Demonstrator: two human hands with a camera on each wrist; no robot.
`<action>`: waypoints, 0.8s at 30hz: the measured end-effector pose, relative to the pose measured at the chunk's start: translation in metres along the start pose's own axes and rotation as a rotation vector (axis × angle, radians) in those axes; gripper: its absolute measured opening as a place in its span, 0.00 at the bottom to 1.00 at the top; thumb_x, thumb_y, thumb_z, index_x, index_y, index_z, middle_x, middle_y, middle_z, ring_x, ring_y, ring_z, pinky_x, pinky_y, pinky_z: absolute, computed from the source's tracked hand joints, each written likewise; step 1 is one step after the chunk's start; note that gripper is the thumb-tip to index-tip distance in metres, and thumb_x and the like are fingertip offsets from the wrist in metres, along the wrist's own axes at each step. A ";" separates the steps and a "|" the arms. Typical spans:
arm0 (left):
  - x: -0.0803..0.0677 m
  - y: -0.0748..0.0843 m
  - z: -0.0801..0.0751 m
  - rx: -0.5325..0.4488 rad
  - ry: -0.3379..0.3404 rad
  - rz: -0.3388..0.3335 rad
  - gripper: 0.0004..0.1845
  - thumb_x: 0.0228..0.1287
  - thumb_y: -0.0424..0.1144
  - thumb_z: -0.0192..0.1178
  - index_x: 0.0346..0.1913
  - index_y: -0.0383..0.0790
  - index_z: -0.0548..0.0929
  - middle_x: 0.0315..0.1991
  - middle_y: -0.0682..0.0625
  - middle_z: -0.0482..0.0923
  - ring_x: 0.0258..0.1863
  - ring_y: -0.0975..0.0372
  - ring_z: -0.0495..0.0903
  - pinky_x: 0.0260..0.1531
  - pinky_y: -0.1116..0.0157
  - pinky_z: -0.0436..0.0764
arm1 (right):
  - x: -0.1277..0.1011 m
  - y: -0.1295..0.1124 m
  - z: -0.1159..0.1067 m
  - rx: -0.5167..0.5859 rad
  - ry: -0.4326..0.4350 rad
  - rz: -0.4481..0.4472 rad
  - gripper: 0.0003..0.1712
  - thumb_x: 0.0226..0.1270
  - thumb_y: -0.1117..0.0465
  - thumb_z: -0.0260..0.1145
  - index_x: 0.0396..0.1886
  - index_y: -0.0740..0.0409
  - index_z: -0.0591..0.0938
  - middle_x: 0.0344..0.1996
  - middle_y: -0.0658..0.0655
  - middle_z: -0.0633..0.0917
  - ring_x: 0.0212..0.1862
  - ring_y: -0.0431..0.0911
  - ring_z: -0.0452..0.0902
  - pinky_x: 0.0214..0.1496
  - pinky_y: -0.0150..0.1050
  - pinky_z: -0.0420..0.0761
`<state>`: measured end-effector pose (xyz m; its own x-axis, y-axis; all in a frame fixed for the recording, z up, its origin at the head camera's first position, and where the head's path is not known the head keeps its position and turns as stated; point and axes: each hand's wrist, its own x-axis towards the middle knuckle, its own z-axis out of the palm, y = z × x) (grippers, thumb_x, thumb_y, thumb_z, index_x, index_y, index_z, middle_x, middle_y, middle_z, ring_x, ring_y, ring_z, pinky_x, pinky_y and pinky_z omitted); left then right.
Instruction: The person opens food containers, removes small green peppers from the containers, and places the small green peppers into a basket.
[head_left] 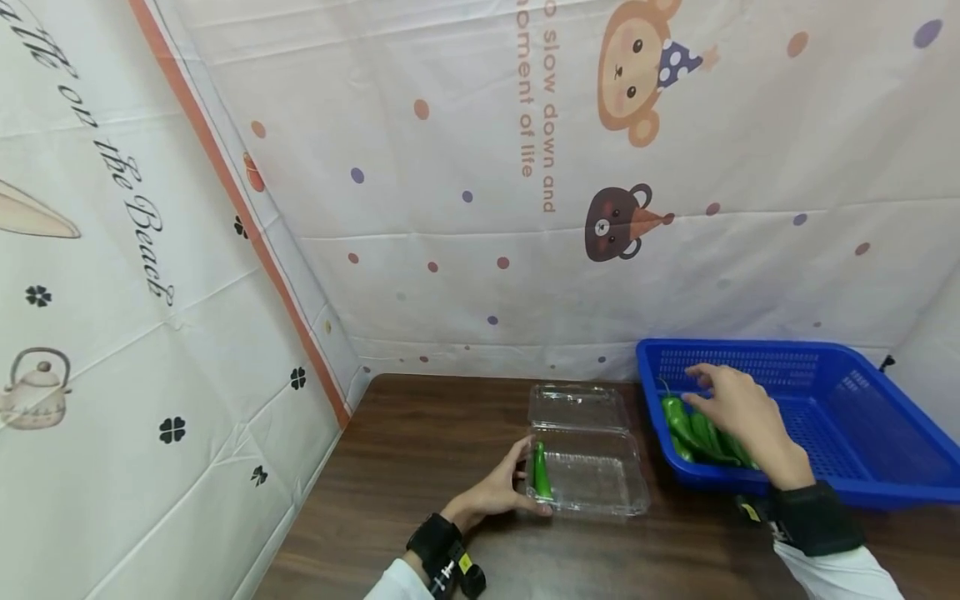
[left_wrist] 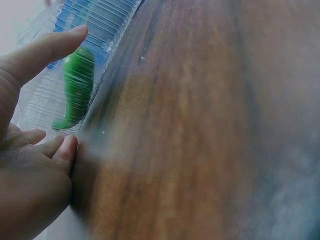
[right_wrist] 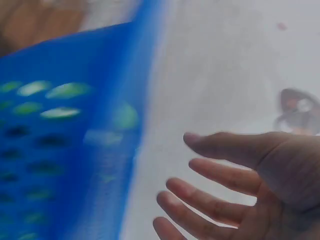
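The left hand [head_left: 497, 492] steadies the near-left corner of a clear plastic clamshell box [head_left: 592, 475], its fingers relaxed and straight against the wall rather than wrapped round it; the left wrist view shows the thumb [left_wrist: 47, 47] lying along the ribbed plastic. Inside, against that left wall, lies 1 green chili pepper [head_left: 540, 472].

The right hand [head_left: 738, 408] hovers over a heap of green chili peppers [head_left: 701, 433] in the near-left corner of the blue plastic basket [head_left: 862, 417]. Its fingers are spread apart and empty in the right wrist view, which is blurred.

The step in hand looks like fetching another pepper for the box. The next move calls for closing the fingers on 1 pepper from the heap, lifting it clear of the basket wall, and carrying it left to the open tray while the other hand braces the box on the wooden table [head_left: 420, 467].
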<state>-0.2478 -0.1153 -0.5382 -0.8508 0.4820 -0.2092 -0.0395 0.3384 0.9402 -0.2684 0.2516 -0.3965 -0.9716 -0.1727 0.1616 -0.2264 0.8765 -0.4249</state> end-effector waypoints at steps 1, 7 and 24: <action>-0.001 0.000 0.000 -0.003 0.003 0.001 0.60 0.54 0.38 0.79 0.82 0.59 0.48 0.80 0.46 0.54 0.70 0.48 0.66 0.69 0.44 0.69 | 0.001 -0.008 -0.001 0.007 0.012 -0.033 0.25 0.69 0.62 0.69 0.59 0.73 0.79 0.45 0.76 0.84 0.40 0.63 0.83 0.31 0.49 0.82; -0.004 -0.002 -0.001 -0.017 0.017 -0.006 0.60 0.54 0.38 0.79 0.82 0.58 0.49 0.79 0.45 0.55 0.70 0.47 0.66 0.69 0.43 0.68 | 0.015 -0.058 0.010 0.131 -0.061 -0.272 0.21 0.70 0.61 0.69 0.58 0.67 0.82 0.37 0.60 0.88 0.37 0.52 0.85 0.35 0.43 0.83; -0.001 0.001 0.000 -0.025 0.001 -0.015 0.59 0.54 0.40 0.79 0.81 0.65 0.49 0.79 0.49 0.56 0.69 0.50 0.67 0.67 0.44 0.70 | 0.025 -0.108 0.121 0.051 -0.439 -0.612 0.17 0.60 0.66 0.76 0.49 0.61 0.87 0.48 0.59 0.86 0.53 0.55 0.82 0.56 0.50 0.83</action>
<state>-0.2474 -0.1158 -0.5372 -0.8504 0.4764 -0.2233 -0.0655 0.3251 0.9434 -0.2767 0.0977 -0.4541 -0.6069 -0.7946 0.0162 -0.7269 0.5467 -0.4156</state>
